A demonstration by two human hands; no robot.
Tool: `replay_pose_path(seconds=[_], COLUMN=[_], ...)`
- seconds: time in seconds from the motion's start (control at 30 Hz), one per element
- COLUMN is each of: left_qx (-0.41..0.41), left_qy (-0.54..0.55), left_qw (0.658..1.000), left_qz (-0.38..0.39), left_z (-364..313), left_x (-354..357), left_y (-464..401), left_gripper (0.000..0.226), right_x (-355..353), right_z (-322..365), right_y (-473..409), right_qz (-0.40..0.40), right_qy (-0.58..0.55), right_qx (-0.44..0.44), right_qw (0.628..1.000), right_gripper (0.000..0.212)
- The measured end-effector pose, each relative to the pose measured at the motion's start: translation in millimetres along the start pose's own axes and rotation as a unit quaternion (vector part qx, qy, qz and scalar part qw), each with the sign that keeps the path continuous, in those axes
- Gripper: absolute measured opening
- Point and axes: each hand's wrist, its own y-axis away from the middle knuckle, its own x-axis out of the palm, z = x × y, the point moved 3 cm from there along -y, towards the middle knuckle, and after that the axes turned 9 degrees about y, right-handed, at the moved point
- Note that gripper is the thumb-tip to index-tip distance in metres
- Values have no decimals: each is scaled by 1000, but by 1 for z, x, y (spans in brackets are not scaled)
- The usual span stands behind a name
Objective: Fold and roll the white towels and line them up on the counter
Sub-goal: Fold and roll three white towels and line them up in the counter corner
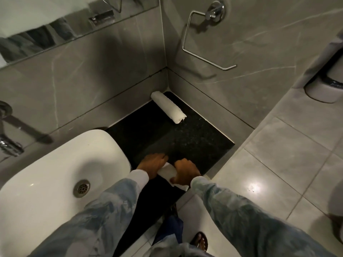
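Observation:
One rolled white towel (168, 107) lies in the back corner of the black speckled counter (185, 138), against the grey wall. Near the counter's front edge a second white towel (168, 172) sits partly rolled under both hands. My left hand (152, 163) presses on its left end with fingers stretched forward. My right hand (186, 170) curls over its right end, thumb tucked under the roll. A loose flap of the towel shows at the counter's edge below my right wrist.
A white basin (55, 164) with a metal drain fills the left side, touching the counter. A chrome towel ring (204, 39) hangs on the right wall. A chrome tap (9, 143) is at far left. Grey floor tiles and a bin (323, 89) lie to the right.

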Motion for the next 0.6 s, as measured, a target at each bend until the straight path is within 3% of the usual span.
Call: replay_pose_path(seconds=[0.2, 0.3, 0.43, 0.6], left_qx=[43, 34, 27, 24], left_qy=[-53, -7, 83, 130], left_qw=[996, 998, 995, 991], left_qz=[-64, -52, -43, -27], left_z=[65, 114, 168, 213], left_x=[-69, -89, -96, -90], left_y=[-82, -128, -192, -236], left_gripper=[71, 62, 33, 43], right_x=[-64, -88, -97, -105], right_z=[-5, -2, 4, 14], right_y=[-80, -135, -216, -263], right_qz=[-94, -123, -83, -96], right_qy=[-31, -52, -38, 0], right_qx=[42, 64, 74, 52], right_qw=[994, 989, 993, 994], right_gripper=[67, 63, 53, 41])
